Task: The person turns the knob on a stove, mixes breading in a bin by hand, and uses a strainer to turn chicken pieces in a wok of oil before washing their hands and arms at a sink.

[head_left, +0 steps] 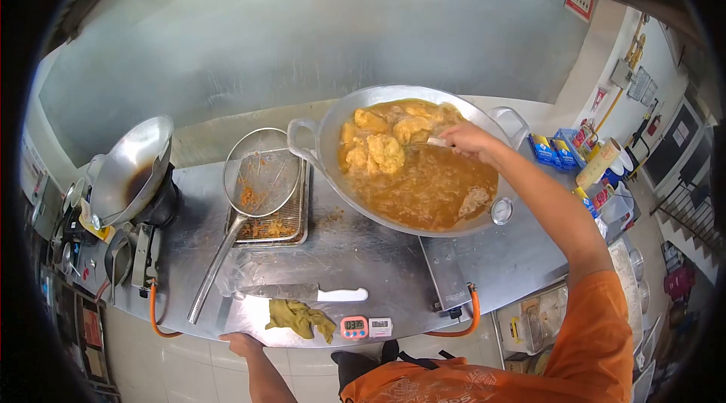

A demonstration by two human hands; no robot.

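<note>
A large two-handled wok (327, 153) of bubbling brown oil (423, 184) stands at the back of the steel counter. Several golden battered pieces (386, 153) float in its left and back part. My right hand (467, 140) reaches low over the oil, its fingers closed on a small pale piece (439, 142) whose kind I cannot tell. At the counter's front edge rests my left hand (243, 344), holding nothing, fingers laid along the edge. Just beyond it are a green cloth (299, 318) and a white-handled knife (342, 296).
A long-handled strainer (225, 252) lies across a wire rack tray (305, 214) with crumbs. Two small timers (354, 327) sit at the front edge. A round dial thermometer (501, 211) is on the wok's rim. On the left, a second wok (132, 161) stands on a burner.
</note>
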